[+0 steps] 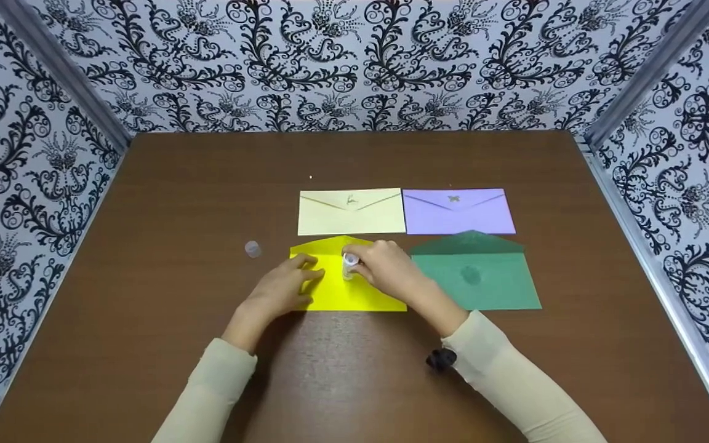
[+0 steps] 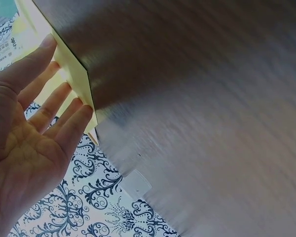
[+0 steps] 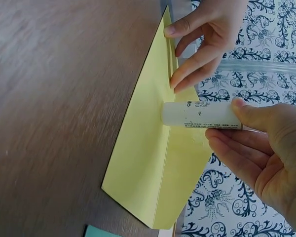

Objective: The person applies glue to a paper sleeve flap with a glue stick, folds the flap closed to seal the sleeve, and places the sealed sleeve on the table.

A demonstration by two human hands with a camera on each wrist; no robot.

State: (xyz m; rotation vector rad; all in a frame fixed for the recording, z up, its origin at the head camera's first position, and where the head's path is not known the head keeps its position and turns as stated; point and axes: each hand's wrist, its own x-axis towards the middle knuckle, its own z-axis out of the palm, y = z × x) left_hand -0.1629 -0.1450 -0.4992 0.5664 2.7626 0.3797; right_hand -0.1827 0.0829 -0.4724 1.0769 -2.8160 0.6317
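Tabletop (image 1: pixel 176 197): right grip (image 1: pixel 388 267) pinches glue stick (image 3: pixel 200 114); spread left grip (image 1: pixel 282 287) partly hides yellow envelope (image 1: pixel 345 297).

Room to pass lies left on the desk (image 1: pixel 164 197), around the small cap (image 1: pixel 253 249); the right forearm (image 1: pixel 502 369) overhangs the seemingly narrow gap between the yellow envelope (image 1: pixel 331 289) and green envelope (image 1: pixel 496 277).

Brown tabletop (image 1: pixel 182 191), black-and-white scroll-patterned walls (image 1: pixel 354 61), grey corner post (image 1: pixel 62 69)
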